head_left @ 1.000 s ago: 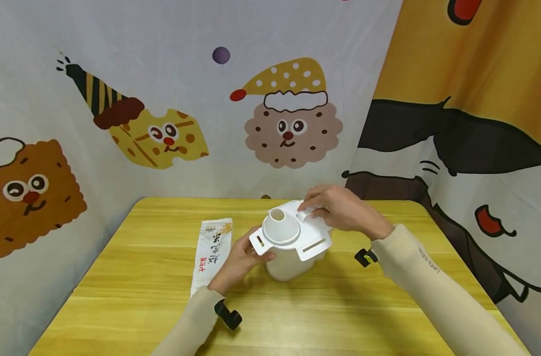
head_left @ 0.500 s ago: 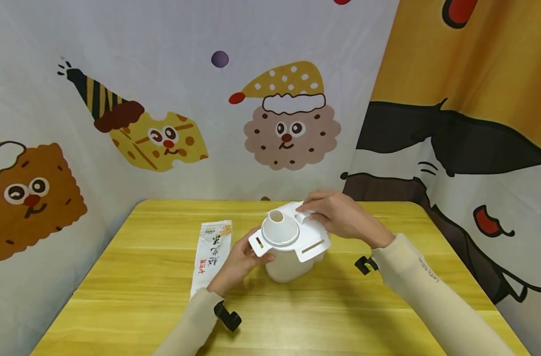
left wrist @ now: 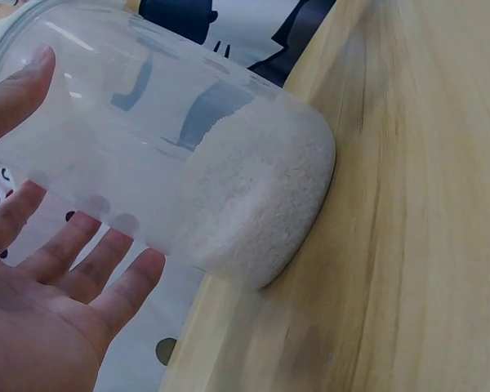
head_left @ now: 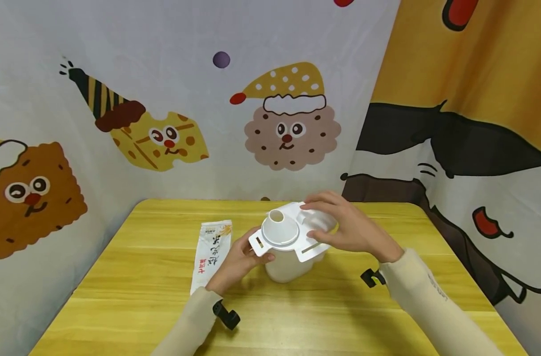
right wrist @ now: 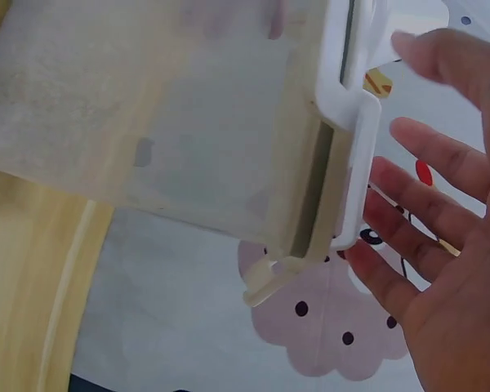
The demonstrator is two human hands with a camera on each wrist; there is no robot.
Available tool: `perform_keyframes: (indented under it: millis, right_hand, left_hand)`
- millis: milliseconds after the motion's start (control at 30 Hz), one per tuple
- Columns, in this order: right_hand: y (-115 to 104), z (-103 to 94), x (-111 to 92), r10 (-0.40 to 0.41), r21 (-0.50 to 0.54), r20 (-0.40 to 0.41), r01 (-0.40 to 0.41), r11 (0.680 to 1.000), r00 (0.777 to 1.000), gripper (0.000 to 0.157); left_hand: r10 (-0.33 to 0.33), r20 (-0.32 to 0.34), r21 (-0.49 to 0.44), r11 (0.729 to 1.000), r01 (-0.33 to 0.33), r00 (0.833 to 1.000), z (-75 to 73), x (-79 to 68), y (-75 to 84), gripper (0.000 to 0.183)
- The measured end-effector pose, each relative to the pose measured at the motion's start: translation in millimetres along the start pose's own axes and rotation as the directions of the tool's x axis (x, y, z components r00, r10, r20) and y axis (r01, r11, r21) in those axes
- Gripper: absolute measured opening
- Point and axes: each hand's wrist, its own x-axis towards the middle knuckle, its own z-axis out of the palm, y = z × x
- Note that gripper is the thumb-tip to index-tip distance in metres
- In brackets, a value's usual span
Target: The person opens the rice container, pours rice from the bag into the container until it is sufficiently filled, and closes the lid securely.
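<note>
A clear plastic storage container (left wrist: 188, 143) stands on the table, its lower part filled with white, rice-like grains. Its white lid (head_left: 293, 230) carries a raised cone with a round opening, and slotted tabs at the edges. My left hand (head_left: 239, 259) holds the container's left side, thumb on the near face in the head view; the left wrist view shows its fingers (left wrist: 151, 265) against the wall. Over the lid's right part is my right hand (head_left: 346, 222), fingers spread, fingertips right at the lid. A clear flap-like piece (head_left: 317, 221) shows on the lid beneath that hand.
A white packet (head_left: 211, 252) with black and red writing lies left of the container, partly behind the left arm. The wooden table (head_left: 132, 277) reaches back to a printed curtain (head_left: 172, 89) with cartoon biscuits.
My right hand has let go of the raised part on the lid and its fingers have spread wider, thumb moving toward the near edge. The left hand and the container stay put.
</note>
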Motion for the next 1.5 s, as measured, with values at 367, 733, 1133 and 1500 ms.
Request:
perform_keyframes:
  millis: [367,733,1133,1500]
  right_hand:
    - [7.2,17.5,-18.2,-0.037,0.05,-0.064,0.04,0.998,0.997,0.083]
    - [12.8,33.5,-24.1,-0.048,0.065,-0.114,0.055,0.996,0.992,0.088]
    - [18.2,42.7,-27.2,-0.058,0.085,-0.153,0.071,0.994,0.987,0.086]
    - [23.2,49.1,-28.4,-0.081,0.1,-0.19,0.102,0.99,0.978,0.081]
  left_hand:
    - [0.016,0.0,0.015,1.0,-0.016,1.0,-1.9,0.7,-3.4,0.07]
    - [0.017,-0.005,0.008,1.0,-0.017,1.0,-1.2,0.5,-2.7,0.068]
    - [-0.021,-0.008,-0.021,1.0,0.021,1.0,-0.9,1.1,-3.0,0.069]
    - [-0.019,-0.018,-0.019,1.0,0.018,1.0,-0.6,1.2,-4.0,0.069]
